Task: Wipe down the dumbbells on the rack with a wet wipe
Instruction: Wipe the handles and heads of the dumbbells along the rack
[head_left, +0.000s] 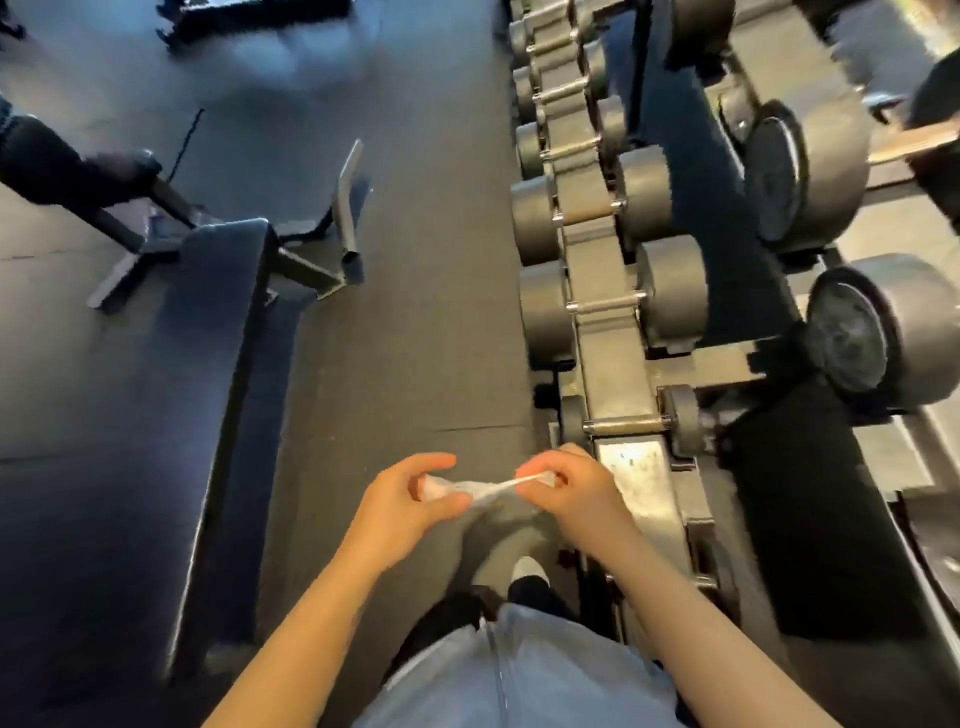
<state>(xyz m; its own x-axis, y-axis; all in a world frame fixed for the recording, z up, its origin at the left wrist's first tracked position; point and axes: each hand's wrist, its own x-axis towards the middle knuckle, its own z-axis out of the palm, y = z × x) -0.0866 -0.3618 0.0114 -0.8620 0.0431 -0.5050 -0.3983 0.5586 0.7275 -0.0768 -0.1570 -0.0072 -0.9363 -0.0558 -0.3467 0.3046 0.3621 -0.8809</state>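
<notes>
Both forearms reach forward over pale trousers, and between them the wet wipe (480, 488) is stretched into a twisted white strip. On one end, the left hand (410, 501) has its grip narrow, thumb and forefinger pinching a bunched wad; on the other, the right hand (566, 486) pinches a thin tail with curled fingers. So both grips are closed on the cloth, which hangs in the air just beside the near end of the dumbbell rack (631, 483) without touching it.

Judging by how it ropes and sags, the wipe is light, limp and damp. It needs opening flat or folding into a pad before it will cover much metal, and held by one corner it would only trail.

Dark round-headed dumbbells (610, 306) sit in cradles along the rack, running away from the camera, with larger ones (862, 332) on another tier to the right. These look heavy and stiff, best wiped in place: wrap the cloth around the bright handle, then press it over each head. A padded gym bench (218, 364) stands on the dark floor to the left.
</notes>
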